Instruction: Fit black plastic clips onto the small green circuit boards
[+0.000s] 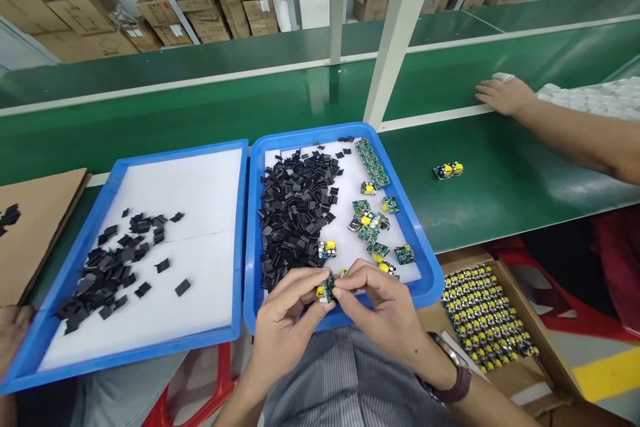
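Note:
A small green circuit board (329,285) with a yellow component is held up over the near edge of the right blue tray (427,267). My left hand (293,313) pinches it between thumb and fingers. From the other side, my right hand (383,300) closes thumb and forefinger on the board's edge; whether a smaller part sits in that pinch is hidden. Beyond my hands, the tray holds a heap of folded black plastic pieces (295,213). To their right lie several loose circuit boards (367,220) and an unseparated board panel (371,162).
Another blue tray (243,213) with black pieces adjoins on the left. A co-worker's hand (507,95) rests at the right, beyond a lone board (449,170). A carton of boards (490,317) stands low right. A white post (400,33) rises behind the tray. Another person's hand (13,327) shows far left.

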`<state>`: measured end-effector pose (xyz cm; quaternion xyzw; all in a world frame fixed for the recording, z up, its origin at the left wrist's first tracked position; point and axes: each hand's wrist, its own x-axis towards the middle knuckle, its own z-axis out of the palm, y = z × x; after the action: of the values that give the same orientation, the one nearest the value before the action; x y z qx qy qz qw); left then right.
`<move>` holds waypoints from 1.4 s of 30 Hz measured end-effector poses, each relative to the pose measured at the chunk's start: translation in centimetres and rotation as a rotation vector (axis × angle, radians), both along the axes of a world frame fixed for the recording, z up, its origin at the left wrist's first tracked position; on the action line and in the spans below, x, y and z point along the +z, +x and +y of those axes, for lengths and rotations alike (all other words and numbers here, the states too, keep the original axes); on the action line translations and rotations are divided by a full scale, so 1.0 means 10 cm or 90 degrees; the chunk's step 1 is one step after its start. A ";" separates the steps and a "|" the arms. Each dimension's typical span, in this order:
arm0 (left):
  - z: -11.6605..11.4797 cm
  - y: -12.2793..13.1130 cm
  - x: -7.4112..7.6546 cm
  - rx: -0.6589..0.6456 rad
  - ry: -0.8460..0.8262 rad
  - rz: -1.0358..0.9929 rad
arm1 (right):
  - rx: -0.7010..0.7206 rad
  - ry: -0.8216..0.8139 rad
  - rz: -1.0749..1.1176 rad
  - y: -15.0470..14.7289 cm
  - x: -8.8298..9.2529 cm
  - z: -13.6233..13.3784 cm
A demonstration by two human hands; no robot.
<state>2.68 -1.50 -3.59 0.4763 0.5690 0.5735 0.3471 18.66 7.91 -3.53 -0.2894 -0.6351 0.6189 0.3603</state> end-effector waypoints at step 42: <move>-0.04 0.21 -0.03 0.095 0.085 0.220 | 0.083 -0.230 0.024 0.11 0.01 0.09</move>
<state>4.74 -1.93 -3.88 0.5464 0.6144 0.5436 0.1685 19.78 8.76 -3.47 -0.2957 -0.5243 0.7503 0.2733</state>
